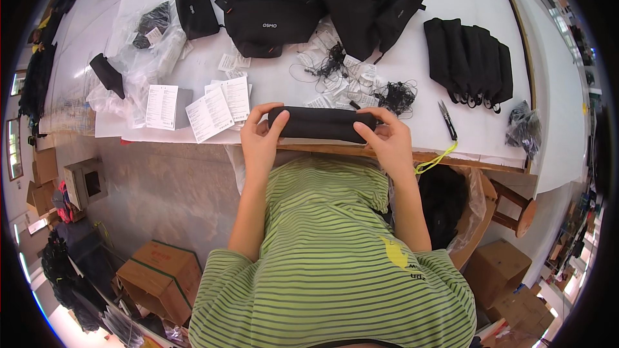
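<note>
Between my two hands, at the table's near edge, is a black fabric pouch [317, 124], long and flat, held level. My left hand [263, 130] grips its left end, thumb on the near face and fingers behind. The right end is pinched the same way by my right hand [389, 136]. Just beyond the pouch lie white printed tags [342, 84] and tangles of thin black cord [394, 95]. Printed cards [210, 113] rest left of my left hand. To the right of my right hand lie black-handled snips [447, 121] with a yellow cord.
Black bags [277, 22] are heaped at the far middle of the white table [464, 0]. Folded black pouches [467, 61] lie in a row at the right, near a small plastic bag [523, 130]. Clear plastic [138, 67] sits at the left. Cardboard boxes [161, 277] stand on the floor.
</note>
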Demonstrator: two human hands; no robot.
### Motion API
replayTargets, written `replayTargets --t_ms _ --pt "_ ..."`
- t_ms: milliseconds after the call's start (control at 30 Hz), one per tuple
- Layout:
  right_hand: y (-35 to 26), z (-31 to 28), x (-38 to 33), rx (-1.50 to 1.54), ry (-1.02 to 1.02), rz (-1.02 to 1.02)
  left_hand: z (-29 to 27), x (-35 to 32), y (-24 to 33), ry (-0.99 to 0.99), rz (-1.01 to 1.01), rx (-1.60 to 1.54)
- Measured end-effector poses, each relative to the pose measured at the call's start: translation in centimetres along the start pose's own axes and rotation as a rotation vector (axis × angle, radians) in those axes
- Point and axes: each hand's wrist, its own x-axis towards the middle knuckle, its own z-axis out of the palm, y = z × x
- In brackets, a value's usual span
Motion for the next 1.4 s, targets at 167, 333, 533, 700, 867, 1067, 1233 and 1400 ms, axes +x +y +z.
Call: replayTargets --t_ms 167,333,533,700,867,1067,1233,1400 --pt "-0.9 -3.8 0.5 0.185 0.03 0.042 -0.9 -0.2 1.2 0.075 0.149 0.032" --pt "-1.9 -10.8 1.6 0.349 0.25 -0.085 -1.8 0.5 -0.2 0.045 0.22 0.029" --pt "-2.1 -25.6 5.7 0.457 0.853 -0.397 -1.1 0.4 0.1 0.036 0.229 0.008" --pt "2.8 -38.4 11.3 0.461 1.131 -0.369 -0.9 0.5 -0.4 0.021 0.24 0.024" --pt "11.2 -41.3 14.6 0.568 1.153 0.121 -0.3 0.3 0.0 -0.008 0.182 0.021" --pt "11.1 -38.9 13.6 0.605 1.118 0.029 -0.8 0.4 0.1 -0.03 0.194 0.04" --pt "9.7 -39.0 12.0 0.207 1.096 0.197 -0.8 0.1 -0.2 -0.033 0.172 0.019" --pt "4.7 -32.0 9.4 -0.04 1.21 -0.248 -1.9 0.6 -0.1 -0.002 0.178 0.028"
